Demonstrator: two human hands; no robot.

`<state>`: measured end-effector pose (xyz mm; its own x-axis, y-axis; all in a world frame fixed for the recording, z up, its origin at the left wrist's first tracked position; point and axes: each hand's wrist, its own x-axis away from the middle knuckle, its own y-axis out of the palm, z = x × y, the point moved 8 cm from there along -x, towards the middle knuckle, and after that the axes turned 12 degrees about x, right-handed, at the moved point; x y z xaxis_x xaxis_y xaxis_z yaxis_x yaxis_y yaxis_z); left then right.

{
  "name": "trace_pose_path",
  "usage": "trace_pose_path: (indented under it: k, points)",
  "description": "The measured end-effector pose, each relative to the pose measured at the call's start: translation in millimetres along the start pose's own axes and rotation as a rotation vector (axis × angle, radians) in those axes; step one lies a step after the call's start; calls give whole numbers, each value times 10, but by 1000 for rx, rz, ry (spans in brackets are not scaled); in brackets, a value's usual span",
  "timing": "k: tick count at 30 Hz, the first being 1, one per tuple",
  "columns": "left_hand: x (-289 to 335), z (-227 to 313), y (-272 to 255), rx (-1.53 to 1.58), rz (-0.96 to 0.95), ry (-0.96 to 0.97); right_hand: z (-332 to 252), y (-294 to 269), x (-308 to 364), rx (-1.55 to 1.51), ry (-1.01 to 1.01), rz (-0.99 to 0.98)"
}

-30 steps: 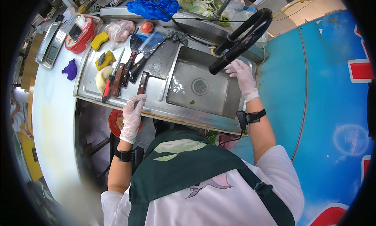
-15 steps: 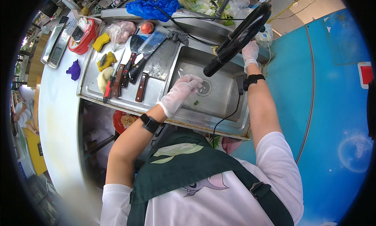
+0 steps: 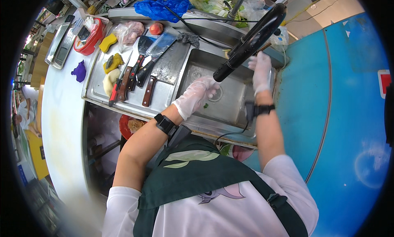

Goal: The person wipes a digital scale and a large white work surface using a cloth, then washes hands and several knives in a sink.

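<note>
Gloved left hand point(image 3: 197, 94) reaching down into steel sink point(image 3: 193, 62), fingers loosely curled over the drain point(image 3: 215, 94), holding nothing visible. Gloved right hand point(image 3: 261, 70) at far right sink corner, fingers spread, grip unclear. Black ring-shaped fixture point(image 3: 250, 42) overhead between them. Knives point(image 3: 135, 75) left on drainboard

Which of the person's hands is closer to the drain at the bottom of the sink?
Left. The left hand reaches down into the sink right beside the drain. The right hand is raised at the basin's far right edge.
</note>
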<state>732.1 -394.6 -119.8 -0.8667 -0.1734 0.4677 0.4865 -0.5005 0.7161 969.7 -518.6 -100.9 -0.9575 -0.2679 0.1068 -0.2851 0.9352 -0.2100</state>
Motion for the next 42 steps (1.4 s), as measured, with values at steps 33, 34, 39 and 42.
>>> trace_pose_path:
  k: [33, 34, 39, 42]
  points:
    - [-114, -263, -245, -184, -127, -123, 614, 1422, 1867, -329, 712, -615]
    - [-90, -263, -218, -206, -162, -154, 614, 1451, 1990, -387, 887, -739]
    - [-456, -644, -600, 241, -462, -61, 191, 1745, 2139, -816, 865, -839]
    - [-399, -671, -299, 315, -393, 34, 281, 1364, 1890, -87, 390, -444]
